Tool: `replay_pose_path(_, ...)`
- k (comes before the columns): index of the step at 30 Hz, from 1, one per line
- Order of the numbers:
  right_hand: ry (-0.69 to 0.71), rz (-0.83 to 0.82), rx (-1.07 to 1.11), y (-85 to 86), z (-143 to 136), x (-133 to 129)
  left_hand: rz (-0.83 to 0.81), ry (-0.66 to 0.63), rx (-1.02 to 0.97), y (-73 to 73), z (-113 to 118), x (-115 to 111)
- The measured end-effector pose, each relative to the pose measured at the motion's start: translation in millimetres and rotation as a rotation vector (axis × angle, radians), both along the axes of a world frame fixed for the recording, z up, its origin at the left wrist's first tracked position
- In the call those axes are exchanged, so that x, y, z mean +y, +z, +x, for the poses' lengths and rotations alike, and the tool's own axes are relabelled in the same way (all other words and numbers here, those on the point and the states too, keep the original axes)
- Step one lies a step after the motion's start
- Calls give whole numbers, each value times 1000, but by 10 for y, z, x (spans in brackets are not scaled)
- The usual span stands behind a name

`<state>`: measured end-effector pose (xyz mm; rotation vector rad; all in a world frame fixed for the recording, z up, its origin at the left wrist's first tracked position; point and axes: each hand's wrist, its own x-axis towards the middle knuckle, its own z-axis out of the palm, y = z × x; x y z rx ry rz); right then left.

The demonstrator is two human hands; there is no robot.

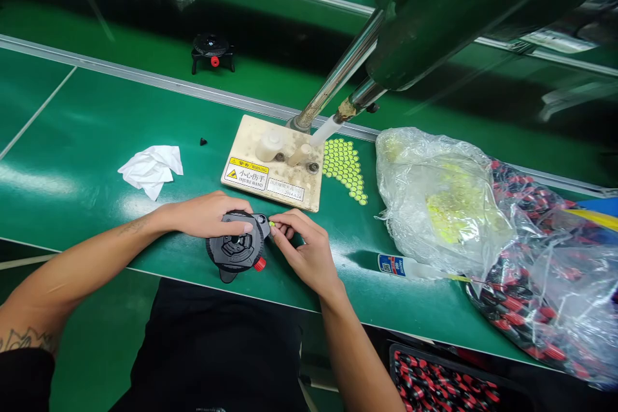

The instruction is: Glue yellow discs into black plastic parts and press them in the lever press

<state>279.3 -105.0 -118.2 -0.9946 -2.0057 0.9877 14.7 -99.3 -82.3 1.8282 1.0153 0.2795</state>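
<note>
A round black device (pixel 235 243) with a red knob (pixel 259 264) lies at the table's front edge. My left hand (pixel 215 215) is wrapped over its upper left side, thumb across the top. My right hand (pixel 304 248) pinches a small yellow-green piece (pixel 271 224) between thumb and fingertips, close beside the device's upper right corner. Many similar yellow-green round pieces (pixel 344 167) are laid out in rows to the right of the press base (pixel 280 170), which stands just beyond my hands.
A white cloth (pixel 152 170) and a small black part (pixel 203 141) lie left. Another black device (pixel 212 51) stands beyond the rail. To the right are a glue bottle (pixel 405 266), plastic bags (pixel 439 199) and, below the table, a tray of red-black parts (pixel 439 383).
</note>
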Motion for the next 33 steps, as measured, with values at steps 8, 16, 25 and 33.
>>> replay_pose_path(8, -1, 13, 3, 0, -6, -5, 6, -7, 9, 8, -2, 4)
replay_pose_path(16, -2, 12, -13, 3, -8, -4, 6, -5, 15, 17, 4, 4)
replay_pose_path(25, 0, 20, -2, 0, -10, -3, 2, -9, 12, 3, -1, 4)
replay_pose_path(33, 2, 8, 5, -5, -10, -8, 4, -12, 21, 14, -1, 7)
